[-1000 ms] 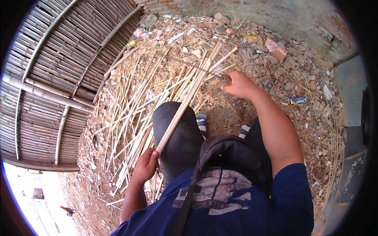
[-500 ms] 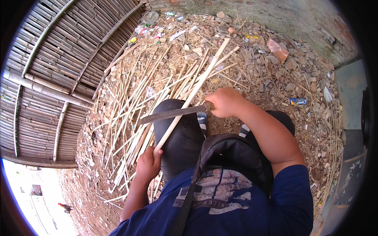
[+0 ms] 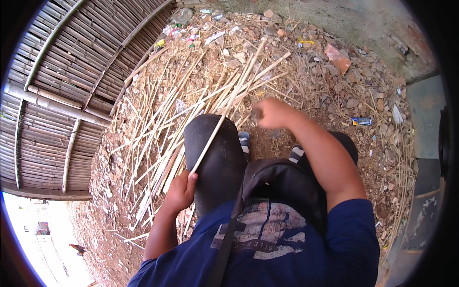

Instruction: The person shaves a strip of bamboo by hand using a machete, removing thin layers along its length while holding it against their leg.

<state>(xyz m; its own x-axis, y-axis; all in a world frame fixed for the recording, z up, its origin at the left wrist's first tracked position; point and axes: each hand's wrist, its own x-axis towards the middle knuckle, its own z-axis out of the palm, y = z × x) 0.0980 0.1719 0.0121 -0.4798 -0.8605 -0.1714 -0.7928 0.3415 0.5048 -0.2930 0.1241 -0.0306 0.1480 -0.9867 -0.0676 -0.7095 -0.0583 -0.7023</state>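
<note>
My left hand (image 3: pixel 181 190) is closed round the near end of a long, pale bamboo strip (image 3: pixel 213 136), its thumb lying along the strip. The strip slants up and away across my left knee (image 3: pixel 204 128), over the pile beyond. To the right of the strip, my right hand (image 3: pixel 274 113) is a fist round the handle of a machete (image 3: pixel 256 114). Only a blurred bit by the fist shows of the machete; its blade cannot be made out in this view.
Many split bamboo strips (image 3: pixel 158 148) lie heaped on the ground at left and ahead. A bamboo-slat wall (image 3: pixel 62 62) stands at left, a masonry wall (image 3: pixel 334 24) at the back. A brick chunk (image 3: pixel 337 58) lies among rubble and litter. A chicken (image 3: pixel 77 249) is at lower left.
The machete blade, which lay across the strip and my left knee, no longer shows plainly. The strip now appears narrower, turned in my left hand. My right fist stays in nearly the same place.
</note>
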